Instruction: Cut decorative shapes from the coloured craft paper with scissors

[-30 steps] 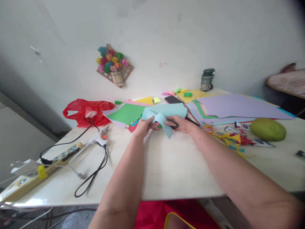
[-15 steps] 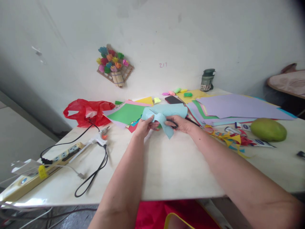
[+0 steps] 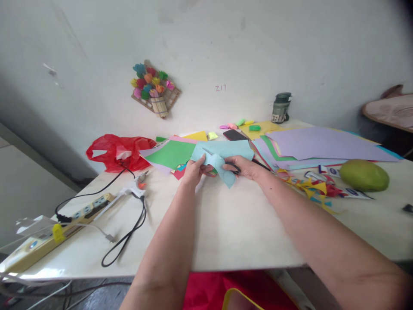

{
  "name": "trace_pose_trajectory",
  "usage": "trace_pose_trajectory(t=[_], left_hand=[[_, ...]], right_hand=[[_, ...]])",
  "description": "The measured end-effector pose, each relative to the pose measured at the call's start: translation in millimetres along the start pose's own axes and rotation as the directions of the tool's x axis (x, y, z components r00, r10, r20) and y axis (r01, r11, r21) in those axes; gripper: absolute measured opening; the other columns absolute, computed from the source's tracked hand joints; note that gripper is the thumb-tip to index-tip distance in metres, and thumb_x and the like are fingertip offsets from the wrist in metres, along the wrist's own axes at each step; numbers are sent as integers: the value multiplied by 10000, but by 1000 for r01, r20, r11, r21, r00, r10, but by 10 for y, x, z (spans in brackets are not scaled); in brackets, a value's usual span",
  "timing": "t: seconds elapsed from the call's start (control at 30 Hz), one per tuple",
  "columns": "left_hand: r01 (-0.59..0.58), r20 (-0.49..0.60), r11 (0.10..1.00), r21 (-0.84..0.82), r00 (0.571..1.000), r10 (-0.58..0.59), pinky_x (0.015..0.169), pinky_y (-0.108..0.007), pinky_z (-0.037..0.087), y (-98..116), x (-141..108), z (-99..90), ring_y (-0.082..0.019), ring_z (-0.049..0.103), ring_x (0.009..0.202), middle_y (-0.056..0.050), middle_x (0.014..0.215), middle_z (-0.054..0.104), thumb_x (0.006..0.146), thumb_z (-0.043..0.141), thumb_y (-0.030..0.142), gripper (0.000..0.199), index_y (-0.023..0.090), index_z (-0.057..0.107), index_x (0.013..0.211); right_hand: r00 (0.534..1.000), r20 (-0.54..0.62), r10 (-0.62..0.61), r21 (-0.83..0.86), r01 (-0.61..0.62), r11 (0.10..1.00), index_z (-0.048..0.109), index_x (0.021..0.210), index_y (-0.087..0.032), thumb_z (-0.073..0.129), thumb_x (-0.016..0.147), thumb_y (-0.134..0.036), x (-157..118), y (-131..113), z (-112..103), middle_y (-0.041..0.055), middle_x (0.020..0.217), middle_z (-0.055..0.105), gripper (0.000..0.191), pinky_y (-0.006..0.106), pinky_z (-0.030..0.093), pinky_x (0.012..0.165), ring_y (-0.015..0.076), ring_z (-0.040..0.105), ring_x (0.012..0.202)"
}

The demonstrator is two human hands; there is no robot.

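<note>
A light blue sheet of paper (image 3: 237,148) is held up over the middle of the table, with faint round outlines drawn on it. My left hand (image 3: 196,169) pinches its left part between thumb and fingers. My right hand (image 3: 241,167) is closed on the dark handles of a pair of scissors (image 3: 208,151), whose pointed blade shows above the paper near my left thumb. A partly cut flap of the paper hangs down between the hands. The rest of the blades is hidden by the paper.
Coloured sheets (image 3: 325,144) and a green mango (image 3: 364,175) lie right, near paper scraps (image 3: 309,187) and glue tubes. On the left are a red plastic bag (image 3: 112,150), a glue gun (image 3: 137,185) and a power strip (image 3: 84,213). A phone (image 3: 235,135) lies behind the paper.
The scissor blade now shows more plainly above the paper, and the blue sheet has shifted and flattened slightly. Both hands have stayed almost in place, still gripping.
</note>
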State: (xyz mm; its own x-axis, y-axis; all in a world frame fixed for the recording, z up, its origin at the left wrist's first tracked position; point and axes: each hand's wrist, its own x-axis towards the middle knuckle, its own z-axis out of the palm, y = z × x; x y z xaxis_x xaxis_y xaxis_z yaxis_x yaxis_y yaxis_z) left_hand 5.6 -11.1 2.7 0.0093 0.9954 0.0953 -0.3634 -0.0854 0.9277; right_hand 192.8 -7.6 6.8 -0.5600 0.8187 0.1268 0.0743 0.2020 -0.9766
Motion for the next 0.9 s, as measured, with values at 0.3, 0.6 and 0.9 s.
trace_pose_trajectory(t=[0.3, 0.6, 0.9], left_hand=[[-45, 0, 998, 53, 999, 46, 598, -265, 535, 12, -5, 1, -120, 607, 553, -21, 674, 645, 605, 722, 343, 319, 116, 593, 788], [-65, -48, 993, 98, 996, 70, 589, -286, 522, 19, 38, -46, -164, 621, 603, -48, 649, 642, 612, 708, 390, 373, 119, 606, 848], [-46, 50, 994, 99, 998, 41, 583, -313, 534, 41, -20, -19, -158, 612, 565, -44, 667, 647, 638, 695, 363, 322, 122, 594, 827]], right_hand=[[998, -6, 59, -16, -59, 998, 599, 740, -127, 690, 626, -244, -26, -61, 7, -31, 498, 513, 186, 196, 303, 320, 64, 436, 355], [999, 1, 44, -59, -44, 997, 594, 773, -142, 658, 673, -357, -97, -101, -47, -47, 472, 485, 246, 200, 255, 305, 66, 416, 340], [998, 54, 15, -70, -12, 997, 476, 560, -168, 541, 735, -360, -120, -120, -49, -21, 428, 473, 267, 211, 215, 335, 80, 439, 364]])
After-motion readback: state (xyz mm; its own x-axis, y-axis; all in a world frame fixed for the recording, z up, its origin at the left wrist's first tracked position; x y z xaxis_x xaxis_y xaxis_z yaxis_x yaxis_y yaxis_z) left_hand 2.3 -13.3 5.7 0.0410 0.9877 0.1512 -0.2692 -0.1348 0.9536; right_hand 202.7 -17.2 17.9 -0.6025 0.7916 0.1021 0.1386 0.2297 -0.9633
